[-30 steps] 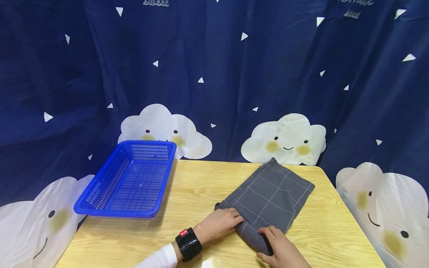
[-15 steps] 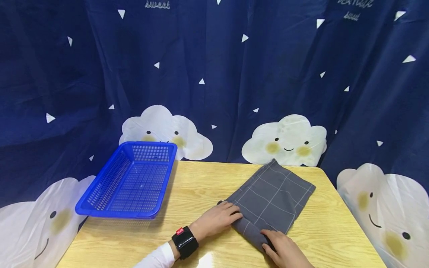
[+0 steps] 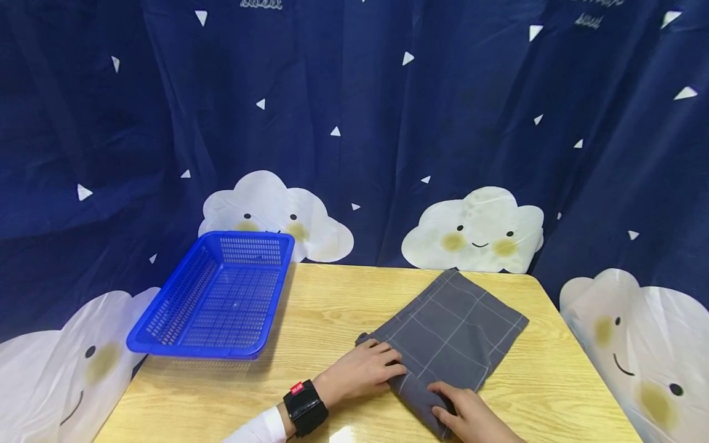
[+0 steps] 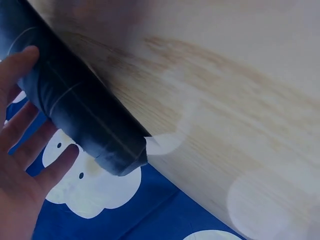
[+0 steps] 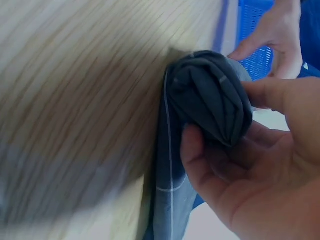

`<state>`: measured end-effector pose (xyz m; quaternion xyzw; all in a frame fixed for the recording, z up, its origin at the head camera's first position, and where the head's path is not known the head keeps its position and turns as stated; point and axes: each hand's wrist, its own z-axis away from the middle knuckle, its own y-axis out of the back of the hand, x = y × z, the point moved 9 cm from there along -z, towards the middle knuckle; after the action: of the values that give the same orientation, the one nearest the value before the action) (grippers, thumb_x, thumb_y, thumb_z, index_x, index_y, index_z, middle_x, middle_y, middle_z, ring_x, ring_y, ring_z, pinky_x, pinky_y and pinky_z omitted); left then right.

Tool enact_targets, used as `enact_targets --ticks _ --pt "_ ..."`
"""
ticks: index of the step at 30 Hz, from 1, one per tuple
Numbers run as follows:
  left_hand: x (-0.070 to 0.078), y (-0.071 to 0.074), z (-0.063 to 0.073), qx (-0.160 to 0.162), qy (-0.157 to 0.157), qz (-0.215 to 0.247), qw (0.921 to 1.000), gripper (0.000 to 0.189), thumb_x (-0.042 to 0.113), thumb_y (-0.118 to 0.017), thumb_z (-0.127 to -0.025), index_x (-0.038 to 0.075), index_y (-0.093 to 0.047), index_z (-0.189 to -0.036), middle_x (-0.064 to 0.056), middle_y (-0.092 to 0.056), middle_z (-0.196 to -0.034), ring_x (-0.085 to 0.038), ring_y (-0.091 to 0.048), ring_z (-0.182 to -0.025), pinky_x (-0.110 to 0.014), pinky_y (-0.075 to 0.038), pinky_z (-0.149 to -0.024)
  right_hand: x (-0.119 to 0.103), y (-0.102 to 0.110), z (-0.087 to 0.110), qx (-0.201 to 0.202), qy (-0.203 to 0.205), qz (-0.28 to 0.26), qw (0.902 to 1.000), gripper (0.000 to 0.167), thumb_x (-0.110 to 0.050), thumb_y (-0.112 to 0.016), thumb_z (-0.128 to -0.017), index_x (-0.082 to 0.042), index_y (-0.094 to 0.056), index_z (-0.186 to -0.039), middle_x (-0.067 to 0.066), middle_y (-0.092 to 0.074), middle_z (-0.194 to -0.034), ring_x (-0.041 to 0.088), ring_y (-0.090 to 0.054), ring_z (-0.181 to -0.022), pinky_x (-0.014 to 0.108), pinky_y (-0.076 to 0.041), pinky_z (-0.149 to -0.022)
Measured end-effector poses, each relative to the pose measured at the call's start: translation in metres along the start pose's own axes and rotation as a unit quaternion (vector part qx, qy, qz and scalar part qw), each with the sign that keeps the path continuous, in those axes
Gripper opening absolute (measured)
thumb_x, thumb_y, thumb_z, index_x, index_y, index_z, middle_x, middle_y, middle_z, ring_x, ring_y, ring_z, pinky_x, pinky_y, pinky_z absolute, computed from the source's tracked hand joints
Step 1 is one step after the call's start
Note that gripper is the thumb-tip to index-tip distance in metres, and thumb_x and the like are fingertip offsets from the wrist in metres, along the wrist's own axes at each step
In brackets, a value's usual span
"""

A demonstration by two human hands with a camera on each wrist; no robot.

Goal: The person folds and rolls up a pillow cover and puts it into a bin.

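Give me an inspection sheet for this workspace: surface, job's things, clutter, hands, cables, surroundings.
Surface: wood-grain table, light-toned.
Job's things: grey grid-patterned cloth, near end rolled up, far part spread flat; blue perforated plastic basket at the table's left, apart from the cloth.
Clutter: nothing seen.
Hands: left hand and right hand both hold the rolled part; black wristband with red tag on the left wrist.
Cables: nothing seen.
Surroundings: dark blue curtain with white clouds and triangles behind the table.

"Sweet" (image 3: 588, 21) twice on blue curtain (image 3: 365, 92); red wristband tag (image 3: 297, 388) illegible.
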<state>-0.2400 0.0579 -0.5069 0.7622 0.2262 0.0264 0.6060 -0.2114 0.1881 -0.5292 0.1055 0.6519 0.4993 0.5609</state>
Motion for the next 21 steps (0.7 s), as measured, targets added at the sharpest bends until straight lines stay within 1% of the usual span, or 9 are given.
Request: enact_targets --ticks 4,6,8,10,12,15,18,21 --pt "0.003 0.001 0.000 0.001 -0.006 0.005 1.0000 0.045 0.042 -0.064 -0.082 0.031 -0.048 -0.123 0.010 -0.048 -0.119 -0.009 -0.045 -0.109 -0.031 -0.040 -0.092 0.003 -0.002 0.002 -0.017 -0.015 -0.047 0.9986 0.039 -0.038 -0.052 -0.091 -0.011 -0.056 -0.118 0.005 -0.060 -0.114 0.017 -0.057 -0.103 0.028 -0.048 -0.077" --pt "0.004 0.001 0.001 0.000 -0.007 0.007 1.0000 0.045 0.041 -0.064 -0.083 0.031 -0.047 -0.123 0.010 -0.046 -0.119 -0.009 -0.045 -0.109 -0.030 -0.040 -0.092 0.004 -0.002 0.003 -0.020 -0.022 -0.063 0.9975 0.038 -0.037 -0.052 -0.091 -0.011 -0.055 -0.118 0.006 -0.059 -0.114 0.020 -0.057 -0.104 0.030 -0.048 -0.078" --pt "0.003 0.001 0.001 -0.001 -0.005 0.004 1.0000 0.044 0.040 -0.063 -0.083 0.032 -0.048 -0.123 0.010 -0.046 -0.118 -0.010 -0.045 -0.109 -0.030 -0.040 -0.091 0.006 -0.002 0.003 -0.017 -0.029 -0.067 0.9971 0.037 -0.037 -0.052 -0.091 -0.012 -0.054 -0.118 0.005 -0.059 -0.114 0.019 -0.057 -0.103 0.030 -0.048 -0.078" --pt "0.002 0.000 0.001 -0.002 -0.002 0.005 1.0000 0.041 0.039 -0.061 -0.085 0.033 -0.049 -0.124 0.011 -0.047 -0.118 -0.010 -0.044 -0.110 -0.031 -0.040 -0.092 0.005 -0.001 0.003 -0.004 -0.032 -0.061 0.9976 0.036 -0.037 -0.054 -0.090 -0.012 -0.053 -0.117 0.004 -0.058 -0.112 0.017 -0.057 -0.100 0.030 -0.048 -0.076" --pt "0.001 -0.001 0.001 -0.004 0.000 0.004 1.0000 0.038 0.039 -0.058 -0.088 0.034 -0.050 -0.125 0.011 -0.048 -0.118 -0.010 -0.044 -0.111 -0.032 -0.040 -0.093 0.002 0.001 0.003 0.021 -0.032 -0.032 0.9987 0.037 -0.040 -0.056 -0.089 -0.014 -0.052 -0.115 0.001 -0.057 -0.110 0.015 -0.057 -0.098 0.031 -0.048 -0.075" --pt "0.000 -0.005 -0.001 -0.011 0.006 0.002 0.9999 0.035 0.036 -0.051 -0.092 0.034 -0.050 -0.127 0.012 -0.050 -0.119 -0.009 -0.045 -0.112 -0.033 -0.039 -0.093 -0.006 0.004 0.004 0.066 -0.031 0.039 0.9966 0.041 -0.046 -0.060 -0.084 -0.018 -0.052 -0.113 -0.005 -0.054 -0.107 0.014 -0.055 -0.095 0.033 -0.046 -0.075" --pt "-0.001 -0.009 -0.003 -0.024 0.015 -0.002 0.9996 0.036 0.032 -0.049 -0.094 0.033 -0.047 -0.130 0.013 -0.051 -0.120 -0.009 -0.044 -0.113 -0.035 -0.038 -0.095 -0.016 0.004 0.005 0.097 -0.022 0.116 0.9882 0.046 -0.051 -0.063 -0.079 -0.019 -0.053 -0.111 -0.005 -0.050 -0.106 0.017 -0.054 -0.094 0.038 -0.046 -0.073" --pt "-0.002 -0.012 -0.006 -0.032 0.027 0.000 0.9991 0.039 0.029 -0.052 -0.093 0.031 -0.045 -0.132 0.013 -0.051 -0.120 -0.008 -0.044 -0.113 -0.036 -0.037 -0.097 -0.025 0.001 0.005 0.106 -0.009 0.178 0.9782 0.049 -0.050 -0.067 -0.076 -0.017 -0.055 -0.111 -0.002 -0.050 -0.104 0.019 -0.053 -0.090 0.040 -0.045 -0.069"
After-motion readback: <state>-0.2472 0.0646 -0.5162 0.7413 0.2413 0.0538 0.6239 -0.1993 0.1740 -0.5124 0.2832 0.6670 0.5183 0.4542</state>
